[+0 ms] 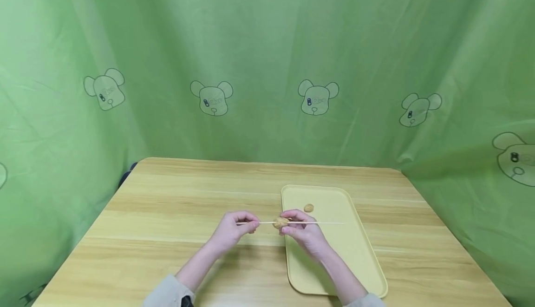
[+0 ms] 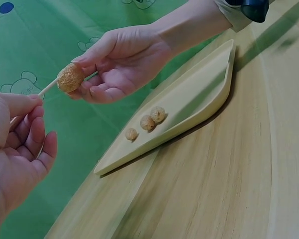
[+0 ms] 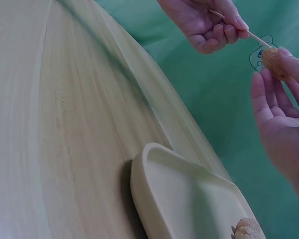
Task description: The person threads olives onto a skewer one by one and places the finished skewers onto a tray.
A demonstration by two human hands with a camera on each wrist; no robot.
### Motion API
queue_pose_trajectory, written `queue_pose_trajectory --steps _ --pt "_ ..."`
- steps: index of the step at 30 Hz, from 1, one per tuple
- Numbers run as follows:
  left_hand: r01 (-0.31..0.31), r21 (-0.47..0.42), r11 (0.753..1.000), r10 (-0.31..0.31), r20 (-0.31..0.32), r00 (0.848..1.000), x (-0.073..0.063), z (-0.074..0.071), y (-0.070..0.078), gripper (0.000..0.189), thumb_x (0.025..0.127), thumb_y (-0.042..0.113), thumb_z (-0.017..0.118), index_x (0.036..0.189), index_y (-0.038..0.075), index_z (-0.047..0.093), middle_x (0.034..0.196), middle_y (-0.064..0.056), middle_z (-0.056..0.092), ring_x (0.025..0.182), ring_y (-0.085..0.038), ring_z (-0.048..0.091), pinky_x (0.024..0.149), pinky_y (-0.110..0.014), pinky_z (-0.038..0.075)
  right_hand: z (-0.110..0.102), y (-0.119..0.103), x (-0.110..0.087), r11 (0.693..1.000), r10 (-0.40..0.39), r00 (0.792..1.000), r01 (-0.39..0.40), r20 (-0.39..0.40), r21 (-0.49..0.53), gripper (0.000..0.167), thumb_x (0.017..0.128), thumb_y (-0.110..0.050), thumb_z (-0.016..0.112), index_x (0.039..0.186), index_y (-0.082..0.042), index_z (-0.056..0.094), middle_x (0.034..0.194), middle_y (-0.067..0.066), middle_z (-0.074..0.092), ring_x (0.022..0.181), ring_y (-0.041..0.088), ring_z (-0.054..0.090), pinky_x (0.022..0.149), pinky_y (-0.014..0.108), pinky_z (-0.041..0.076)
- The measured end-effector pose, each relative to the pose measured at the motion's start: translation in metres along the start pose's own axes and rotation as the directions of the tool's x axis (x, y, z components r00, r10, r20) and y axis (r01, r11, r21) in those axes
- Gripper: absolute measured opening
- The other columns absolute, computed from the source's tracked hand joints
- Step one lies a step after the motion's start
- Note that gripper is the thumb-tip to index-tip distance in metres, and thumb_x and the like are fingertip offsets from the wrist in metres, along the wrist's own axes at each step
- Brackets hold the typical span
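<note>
In front of me, above the table, my left hand (image 1: 237,229) pinches a thin wooden skewer (image 1: 266,223) between thumb and fingertips. My right hand (image 1: 307,232) holds a brown, rough-skinned fried ball (image 2: 70,78) between thumb and fingers. The skewer enters the ball from the left, and its far length runs out past my right hand over the tray in the head view. The two hands stand apart, with a short stretch of stick (image 3: 261,41) showing between them.
A pale yellow tray (image 1: 334,260) lies on the wooden table (image 1: 167,214), below and behind my right hand. Several smaller brown balls (image 2: 148,123) rest near its far end, partly hidden by the hand in the head view. A green curtain (image 1: 267,42) hangs around the table.
</note>
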State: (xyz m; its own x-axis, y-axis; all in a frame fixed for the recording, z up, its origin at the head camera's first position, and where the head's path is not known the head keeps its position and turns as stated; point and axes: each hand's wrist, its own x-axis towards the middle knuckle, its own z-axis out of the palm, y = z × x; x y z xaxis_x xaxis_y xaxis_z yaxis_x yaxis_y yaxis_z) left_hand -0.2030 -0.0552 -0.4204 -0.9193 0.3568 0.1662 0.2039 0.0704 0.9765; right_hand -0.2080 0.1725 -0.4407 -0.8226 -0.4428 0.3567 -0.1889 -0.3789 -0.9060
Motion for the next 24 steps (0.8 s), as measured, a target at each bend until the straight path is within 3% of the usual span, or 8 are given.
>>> queue_pose_trajectory --steps 4,7,10,16,20,24 --pt "0.013 0.013 1.000 -0.013 -0.037 0.999 -0.001 -0.003 0.000 0.018 0.086 0.008 0.063 0.095 -0.008 0.064 0.077 -0.006 0.061 0.072 -0.012 0.054 0.069 -0.031 0.048 -0.008 -0.004 -0.004 0.997 0.040 0.999 -0.041 -0.014 -0.065 0.035 0.080 0.012 0.058 0.113 0.001 0.057 0.102 0.006 0.064 0.092 0.014 0.062 0.081 0.026 0.050" --pt "0.023 0.028 0.999 -0.021 -0.071 0.997 -0.002 -0.007 -0.001 0.018 0.086 0.009 0.064 0.095 -0.007 0.065 0.076 -0.004 0.061 0.071 -0.012 0.054 0.068 -0.031 0.046 -0.018 -0.008 -0.007 0.983 0.048 0.995 -0.062 -0.085 -0.171 0.038 0.078 0.011 0.061 0.114 0.017 0.049 0.102 0.009 0.062 0.090 0.014 0.061 0.081 0.024 0.049" --pt "0.027 0.046 0.999 -0.022 -0.102 0.995 -0.003 -0.010 -0.001 0.016 0.086 0.009 0.063 0.094 -0.006 0.065 0.077 -0.005 0.062 0.072 -0.013 0.054 0.068 -0.031 0.047 -0.030 -0.013 -0.011 0.961 0.026 0.988 -0.066 -0.150 -0.269 0.043 0.079 0.011 0.061 0.115 0.025 0.041 0.103 0.011 0.061 0.092 0.014 0.061 0.081 0.023 0.049" --pt "0.018 0.048 0.999 -0.011 -0.135 0.991 -0.006 -0.016 0.000 0.014 0.086 0.005 0.063 0.093 -0.007 0.065 0.081 -0.010 0.064 0.075 -0.014 0.056 0.070 -0.029 0.049 -0.058 -0.021 -0.019 0.921 0.001 0.962 -0.107 -0.272 -0.374 0.039 0.083 0.006 0.061 0.115 0.022 0.045 0.104 0.009 0.064 0.094 0.012 0.061 0.081 0.021 0.048" --pt "0.017 0.046 0.999 -0.010 -0.152 0.988 -0.007 -0.019 -0.001 0.013 0.086 0.004 0.063 0.093 -0.007 0.065 0.083 -0.009 0.065 0.076 -0.015 0.058 0.072 -0.026 0.050 -0.075 -0.021 -0.022 0.888 0.048 0.932 -0.205 -0.361 -0.412 0.040 0.083 0.003 0.063 0.117 0.017 0.048 0.103 0.011 0.064 0.092 0.011 0.060 0.081 0.020 0.047" --pt "0.024 0.039 0.999 -0.017 -0.165 0.986 -0.008 -0.021 -0.002 0.013 0.086 0.003 0.063 0.093 -0.008 0.065 0.085 -0.012 0.065 0.077 -0.014 0.059 0.072 -0.024 0.050 -0.088 -0.019 -0.025 0.834 0.125 0.905 -0.318 -0.406 -0.451 0.042 0.082 0.003 0.063 0.119 0.015 0.047 0.107 0.023 0.059 0.090 0.009 0.059 0.080 0.020 0.047"
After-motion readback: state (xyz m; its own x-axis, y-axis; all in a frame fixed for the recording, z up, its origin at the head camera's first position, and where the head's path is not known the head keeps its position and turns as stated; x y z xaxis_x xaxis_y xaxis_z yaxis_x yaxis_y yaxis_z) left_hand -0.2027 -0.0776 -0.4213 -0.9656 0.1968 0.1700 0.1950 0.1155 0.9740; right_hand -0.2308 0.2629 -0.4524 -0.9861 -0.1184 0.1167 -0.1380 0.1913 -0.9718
